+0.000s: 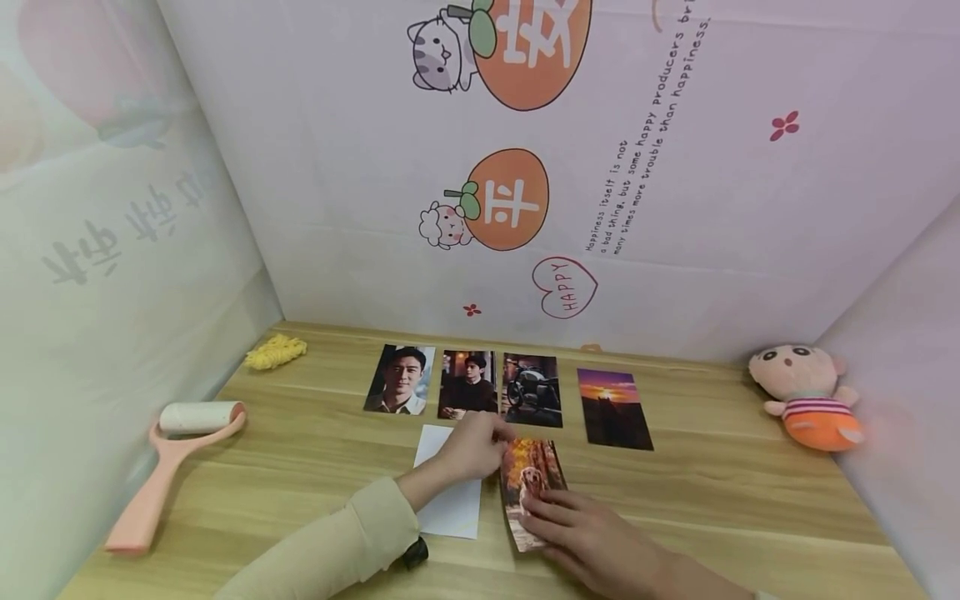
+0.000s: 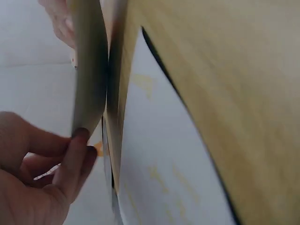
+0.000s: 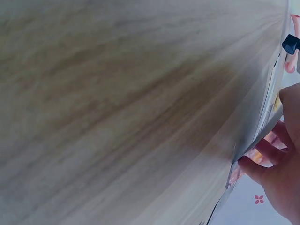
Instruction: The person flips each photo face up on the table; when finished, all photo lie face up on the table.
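Observation:
A photo print of a dog among autumn trees (image 1: 528,475) is held between both hands over the table. My left hand (image 1: 476,450) pinches its far left corner; in the left wrist view the thumb and index finger (image 2: 77,150) meet on the edge of the print (image 2: 89,70), whose back faces that camera. My right hand (image 1: 592,533) grips the near right part, fingers lying over the picture. In the right wrist view, the thumb (image 3: 251,168) is at the print's edge. A white sheet (image 1: 457,508) lies under my left wrist, partly covered by it.
Farther back lie a portrait photo (image 1: 397,379), a photo of a seated person (image 1: 467,385), a motorcycle photo (image 1: 532,392) and a sunset photo (image 1: 615,408). A pink lint roller (image 1: 172,454) and yellow yarn (image 1: 277,352) are left; a plush doll (image 1: 806,396) sits right. Walls border the table (image 1: 720,483).

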`<action>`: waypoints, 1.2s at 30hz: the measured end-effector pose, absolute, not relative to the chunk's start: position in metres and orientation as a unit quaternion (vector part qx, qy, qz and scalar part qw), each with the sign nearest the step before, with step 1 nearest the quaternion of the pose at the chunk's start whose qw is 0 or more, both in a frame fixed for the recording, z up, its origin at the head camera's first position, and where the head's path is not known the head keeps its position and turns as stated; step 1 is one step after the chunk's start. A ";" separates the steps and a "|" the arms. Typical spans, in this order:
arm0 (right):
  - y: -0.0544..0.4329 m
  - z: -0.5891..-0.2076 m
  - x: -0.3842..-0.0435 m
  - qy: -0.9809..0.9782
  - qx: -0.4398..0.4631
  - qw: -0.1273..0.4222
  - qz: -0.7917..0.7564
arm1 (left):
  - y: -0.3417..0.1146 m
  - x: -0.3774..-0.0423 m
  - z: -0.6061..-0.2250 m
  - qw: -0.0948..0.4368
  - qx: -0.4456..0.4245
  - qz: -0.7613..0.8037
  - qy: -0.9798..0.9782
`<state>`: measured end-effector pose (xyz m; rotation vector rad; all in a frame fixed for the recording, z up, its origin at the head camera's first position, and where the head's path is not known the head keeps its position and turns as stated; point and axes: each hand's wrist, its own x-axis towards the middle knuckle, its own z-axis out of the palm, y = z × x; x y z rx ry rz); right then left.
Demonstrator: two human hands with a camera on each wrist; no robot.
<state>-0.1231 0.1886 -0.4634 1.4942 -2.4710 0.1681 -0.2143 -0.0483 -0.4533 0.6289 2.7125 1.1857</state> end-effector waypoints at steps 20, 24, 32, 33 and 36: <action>0.181 -0.462 -0.123 -0.878 0.477 0.041 0.003 | -0.046 -0.200 -0.448 0.125 0.348 0.109 0.923; 0.179 -0.461 -0.124 -0.883 0.469 0.015 0.000 | -0.046 -0.198 -0.447 0.133 0.341 0.095 0.926; 0.180 -0.462 -0.124 -0.880 0.474 0.017 -0.007 | -0.047 -0.198 -0.448 0.143 0.335 0.095 0.926; 0.181 -0.462 -0.124 -0.879 0.477 0.020 -0.009 | -0.047 -0.198 -0.448 0.143 0.335 0.095 0.926; 0.181 -0.463 -0.124 -0.873 0.486 0.035 -0.014 | -0.046 -0.197 -0.447 0.142 0.336 0.098 0.926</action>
